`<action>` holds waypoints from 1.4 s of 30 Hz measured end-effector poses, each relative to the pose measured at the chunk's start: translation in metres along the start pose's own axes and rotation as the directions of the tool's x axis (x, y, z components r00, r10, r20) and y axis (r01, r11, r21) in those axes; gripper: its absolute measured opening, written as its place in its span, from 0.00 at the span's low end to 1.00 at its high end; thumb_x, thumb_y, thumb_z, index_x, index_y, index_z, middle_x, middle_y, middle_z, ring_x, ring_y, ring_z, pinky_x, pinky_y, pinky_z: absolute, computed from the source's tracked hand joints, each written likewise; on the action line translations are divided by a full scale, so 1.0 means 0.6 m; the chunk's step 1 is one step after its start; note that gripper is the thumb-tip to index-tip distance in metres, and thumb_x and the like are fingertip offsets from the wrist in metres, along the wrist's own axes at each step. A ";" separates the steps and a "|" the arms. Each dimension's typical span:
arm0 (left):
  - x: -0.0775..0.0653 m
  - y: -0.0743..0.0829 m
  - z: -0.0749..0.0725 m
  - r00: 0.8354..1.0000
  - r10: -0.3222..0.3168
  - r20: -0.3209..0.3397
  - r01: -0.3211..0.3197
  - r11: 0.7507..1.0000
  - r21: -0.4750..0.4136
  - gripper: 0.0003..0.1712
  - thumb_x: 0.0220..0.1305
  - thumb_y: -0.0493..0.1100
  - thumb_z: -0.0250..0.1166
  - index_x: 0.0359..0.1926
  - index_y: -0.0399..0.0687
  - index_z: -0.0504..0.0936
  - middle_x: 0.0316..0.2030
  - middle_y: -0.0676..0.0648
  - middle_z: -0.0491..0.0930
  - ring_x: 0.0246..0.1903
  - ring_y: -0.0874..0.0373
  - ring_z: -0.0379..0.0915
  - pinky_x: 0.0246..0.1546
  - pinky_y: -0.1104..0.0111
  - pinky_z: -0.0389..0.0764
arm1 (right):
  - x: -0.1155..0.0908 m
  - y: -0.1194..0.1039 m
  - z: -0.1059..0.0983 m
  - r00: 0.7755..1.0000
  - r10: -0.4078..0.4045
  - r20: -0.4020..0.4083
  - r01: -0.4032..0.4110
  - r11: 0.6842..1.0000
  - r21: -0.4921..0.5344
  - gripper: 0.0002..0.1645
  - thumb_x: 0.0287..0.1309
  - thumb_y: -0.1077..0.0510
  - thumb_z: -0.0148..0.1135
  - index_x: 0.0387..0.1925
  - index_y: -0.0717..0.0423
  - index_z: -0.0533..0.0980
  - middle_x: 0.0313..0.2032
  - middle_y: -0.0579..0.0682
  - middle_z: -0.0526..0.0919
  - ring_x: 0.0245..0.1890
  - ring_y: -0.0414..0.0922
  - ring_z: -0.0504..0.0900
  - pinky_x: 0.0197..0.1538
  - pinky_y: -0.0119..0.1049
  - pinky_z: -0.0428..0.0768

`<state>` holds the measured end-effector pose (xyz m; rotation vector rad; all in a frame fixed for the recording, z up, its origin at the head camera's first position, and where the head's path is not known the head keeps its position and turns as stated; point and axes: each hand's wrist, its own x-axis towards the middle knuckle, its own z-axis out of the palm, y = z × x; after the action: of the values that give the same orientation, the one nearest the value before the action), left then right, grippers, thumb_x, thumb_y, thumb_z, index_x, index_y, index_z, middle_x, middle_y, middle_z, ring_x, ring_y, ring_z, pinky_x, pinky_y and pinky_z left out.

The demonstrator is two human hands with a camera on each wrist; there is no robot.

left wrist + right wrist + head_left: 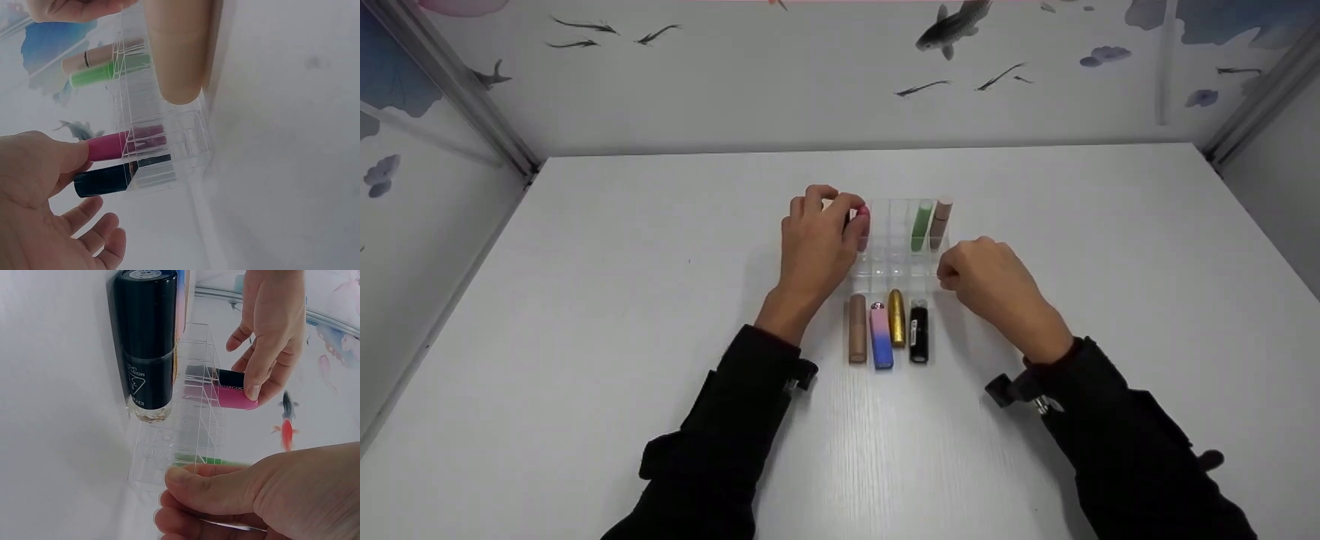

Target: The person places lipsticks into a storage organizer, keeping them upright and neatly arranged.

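Observation:
A clear compartmented organizer stands between the hands. My left hand pinches the upper end of a pink lipstick tube between thumb and fingers; the tube's lower part is inside a slot. Beside it a black tube stands in the neighbouring slot. At the organizer's right side my right hand has its fingers curled, thumb and forefinger pinching at the edge. A green tube and a brownish tube stand upright in slots toward the back right.
In front of the organizer lie a brown tube, a pink-and-blue tube, a gold bullet-shaped tube and a black tube with a clear end. A white table carries everything, with a fish-printed panel behind.

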<state>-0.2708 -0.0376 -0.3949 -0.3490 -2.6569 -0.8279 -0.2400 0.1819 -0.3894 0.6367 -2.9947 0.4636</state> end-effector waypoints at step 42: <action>-0.009 0.025 -0.061 1.000 0.020 0.022 -0.021 0.999 0.040 0.21 0.74 0.43 0.61 0.66 0.52 0.77 0.61 0.40 0.71 0.57 0.47 0.71 0.55 0.59 0.77 | -0.002 0.003 0.000 1.000 -0.001 -0.011 0.002 0.999 0.034 0.04 0.57 0.72 0.69 0.34 0.66 0.87 0.33 0.58 0.88 0.34 0.53 0.86 0.38 0.47 0.82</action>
<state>-0.2524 -0.0478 -0.3613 -0.3760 -2.6818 -0.7673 -0.2397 0.1838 -0.3900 0.6366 -2.9820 0.5180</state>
